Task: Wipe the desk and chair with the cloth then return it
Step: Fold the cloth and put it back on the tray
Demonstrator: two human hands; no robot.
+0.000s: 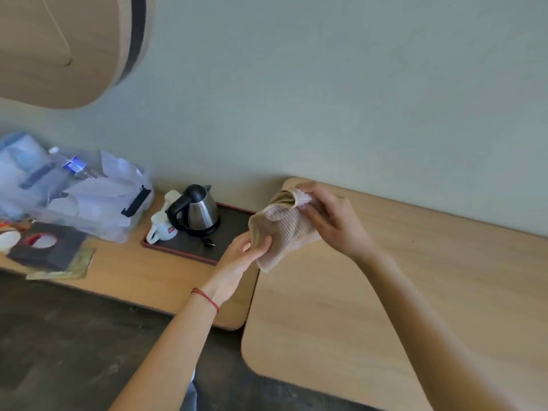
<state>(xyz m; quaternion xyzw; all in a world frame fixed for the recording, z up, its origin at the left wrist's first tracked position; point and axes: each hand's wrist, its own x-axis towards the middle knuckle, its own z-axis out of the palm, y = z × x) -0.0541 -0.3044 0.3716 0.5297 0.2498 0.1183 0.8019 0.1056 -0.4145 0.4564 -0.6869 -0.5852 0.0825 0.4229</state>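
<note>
Both hands hold the cloth (284, 229) in the air above the tabletop (370, 307), near its back left corner. Left hand (246, 253): fingers pinching the cloth's lower left edge, red string on the wrist. Right hand (332, 221): fingers closed on the bunched upper end. Cloth is beige, ribbed, crumpled. Left of it, a dark tray (189, 244) carries a steel kettle (197, 210) and white cups (161, 226). Clear plastic storage box (83, 197) further left.
</note>
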